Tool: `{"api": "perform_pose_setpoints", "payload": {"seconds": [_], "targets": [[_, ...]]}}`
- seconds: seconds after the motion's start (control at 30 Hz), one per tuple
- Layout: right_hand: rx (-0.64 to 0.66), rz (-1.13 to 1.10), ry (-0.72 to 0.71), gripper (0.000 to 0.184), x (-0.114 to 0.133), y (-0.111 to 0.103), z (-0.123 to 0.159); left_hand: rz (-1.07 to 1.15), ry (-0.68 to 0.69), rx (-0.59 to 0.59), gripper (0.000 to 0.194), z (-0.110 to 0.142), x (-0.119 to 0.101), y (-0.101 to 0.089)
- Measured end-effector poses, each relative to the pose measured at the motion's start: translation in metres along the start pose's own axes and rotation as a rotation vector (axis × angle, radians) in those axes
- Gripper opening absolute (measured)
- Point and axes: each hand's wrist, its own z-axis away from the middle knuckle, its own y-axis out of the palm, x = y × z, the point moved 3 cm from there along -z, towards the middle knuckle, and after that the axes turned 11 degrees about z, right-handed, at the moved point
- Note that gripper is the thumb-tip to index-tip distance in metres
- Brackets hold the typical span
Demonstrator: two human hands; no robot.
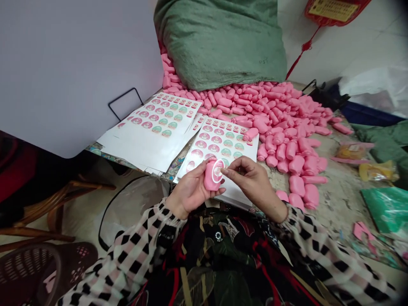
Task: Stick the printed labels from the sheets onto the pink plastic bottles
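Observation:
My left hand point(190, 190) is closed around a small pink plastic bottle point(211, 177), held over my lap at the table's near edge. A round pink-and-white sticker point(217, 171) lies on the bottle's face. My right hand point(250, 178) pinches at the sticker's right edge with thumb and forefinger. Just behind the hands lies a white sticker sheet point(219, 144) with rows of round pink and green stickers. A second sticker sheet point(159, 117) lies to the left on a stack of white backing paper.
A big heap of pink bottles point(280, 114) covers the table's middle and back, against a green sack point(223, 40). Green plastic bags point(387, 208) and yellow packets point(378, 170) lie at right. A dark basket point(35, 265) and wooden chair frame point(63, 199) stand lower left.

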Motion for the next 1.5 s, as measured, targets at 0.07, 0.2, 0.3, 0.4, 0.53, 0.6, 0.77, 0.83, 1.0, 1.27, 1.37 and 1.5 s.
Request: {"api": "perform_pose_setpoints", "payload": {"seconds": [0.07,0.2,0.3,0.4,0.53,0.6,0.77,0.83,1.0,1.27,1.37,1.5], "targets": [[-0.011,0.046,-0.012,0.023,-0.002,-0.002,0.000,0.002,0.021,0.027,0.024,-0.003,0.001,0.003],[-0.010,0.097,-0.049,0.023,-0.003,-0.003,0.001,-0.003,0.038,0.070,0.022,-0.007,0.002,0.006],[0.002,0.138,-0.083,0.021,-0.002,-0.003,0.001,-0.028,0.043,0.069,0.022,-0.008,0.001,0.007],[0.003,0.184,-0.129,0.020,-0.003,-0.004,0.000,-0.055,0.044,0.058,0.023,-0.009,0.000,0.007],[-0.001,0.219,-0.169,0.019,-0.003,-0.004,-0.001,-0.068,0.040,0.069,0.024,-0.009,-0.001,0.006],[0.003,0.232,-0.171,0.019,-0.004,-0.004,-0.001,-0.073,0.043,0.072,0.024,-0.010,-0.001,0.005],[0.011,0.251,-0.165,0.020,-0.007,-0.002,-0.002,-0.090,0.052,0.053,0.023,-0.011,0.000,0.005],[0.011,0.247,-0.166,0.019,-0.009,-0.001,-0.002,-0.093,0.053,0.055,0.024,-0.012,0.000,0.005],[0.013,0.270,-0.174,0.018,-0.011,0.001,-0.001,-0.170,0.078,0.054,0.035,-0.007,0.001,0.007],[0.001,0.458,-0.227,0.015,-0.014,-0.022,-0.005,-0.427,0.058,-0.010,0.059,0.002,0.002,0.003],[-0.071,0.358,-0.174,0.024,-0.016,-0.022,-0.003,-0.428,0.028,0.020,0.058,0.002,0.008,0.003],[-0.061,0.244,-0.115,0.035,-0.014,-0.001,0.008,-0.456,-0.027,0.032,0.048,0.001,0.021,0.006]]}}
